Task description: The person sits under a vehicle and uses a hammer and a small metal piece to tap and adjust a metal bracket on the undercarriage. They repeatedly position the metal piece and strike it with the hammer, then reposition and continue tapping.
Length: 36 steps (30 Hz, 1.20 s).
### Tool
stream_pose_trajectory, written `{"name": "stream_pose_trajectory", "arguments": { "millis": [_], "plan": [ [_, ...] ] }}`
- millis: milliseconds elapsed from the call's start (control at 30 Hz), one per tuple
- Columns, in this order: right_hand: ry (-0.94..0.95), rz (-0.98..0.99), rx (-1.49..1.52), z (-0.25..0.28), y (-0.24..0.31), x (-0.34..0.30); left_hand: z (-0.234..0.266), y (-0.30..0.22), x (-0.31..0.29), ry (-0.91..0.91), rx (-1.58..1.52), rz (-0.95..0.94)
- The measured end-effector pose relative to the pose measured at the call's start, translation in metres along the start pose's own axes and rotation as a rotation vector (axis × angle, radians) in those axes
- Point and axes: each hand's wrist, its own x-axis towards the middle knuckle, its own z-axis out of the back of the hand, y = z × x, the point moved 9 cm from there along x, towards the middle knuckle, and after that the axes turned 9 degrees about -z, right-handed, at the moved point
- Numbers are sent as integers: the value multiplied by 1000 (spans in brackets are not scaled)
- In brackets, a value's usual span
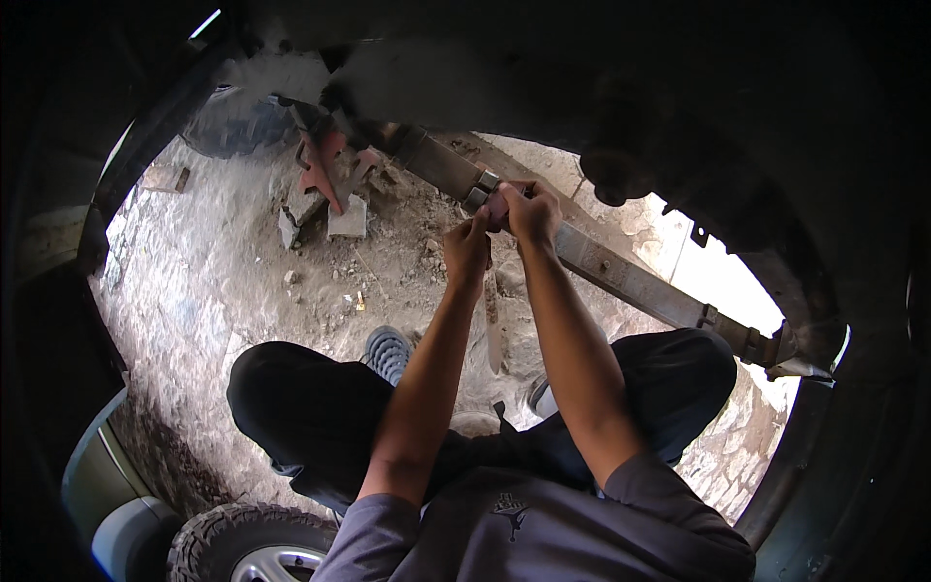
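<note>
- A knobby tyre (247, 543) was seen nearest, at the lower edge, beside the crouching person's dark trousers (310, 412) and grey shoe (388, 351).
- 2 bare forearms were raised from the lower edge toward the underside of a vehicle.
- The left hand (467, 250) was closed, its fingers pinched on something small at the leaf spring (621, 276); what was pinched could not be told.
- The right hand (530, 209) was clamped on the leaf spring, just beside a metal clip (480, 189) wrapped around it.
- The leaf spring was set slanting overhead, from upper left down to lower right.
- Farther off, a red jack stand (325, 167) was propped on stone blocks (347, 218) on the dusty ground (213, 272).
</note>
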Motion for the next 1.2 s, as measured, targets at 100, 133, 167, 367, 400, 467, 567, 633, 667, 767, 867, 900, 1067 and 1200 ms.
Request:
{"name": "stream_pose_trajectory", "arguments": {
  "millis": [100,133,167,367,400,467,567,633,667,767,867,900,1067,1200],
  "plan": [
    [27,-11,66,-4,1,-4,19,3,11,-115,160,-102],
    [27,-20,96,-5,-1,-3,26,1,15,-171,230,-151],
    [9,39,75,-8,-4,-1,27,-5,17,-174,268,-185],
    [48,-72,115,-9,-9,7,34,-24,23,-167,460,-207],
    [39,-65,81,-12,-15,6,34,-25,20,-164,440,-205],
    [9,-39,21,-12,-16,8,32,-29,17,-187,522,-212],
    [28,0,36,-12,-14,7,38,-31,19,-207,580,-213],
    [52,-49,77,-12,-12,6,41,-30,21,-207,581,-206],
    [81,-95,112,-13,-10,3,44,-30,21,-204,578,-198],
    [74,-50,78,-16,-31,23,32,-28,21,-192,554,-203],
    [39,12,65,-21,-25,17,41,-18,27,-214,532,-205],
    [26,20,74,-20,-17,10,46,-14,29,-224,524,-203],
    [75,17,70,-23,-28,22,38,-20,26,-216,566,-281],
    [57,50,183,-24,-31,23,38,-14,28,-165,570,-133]
  ]
}}
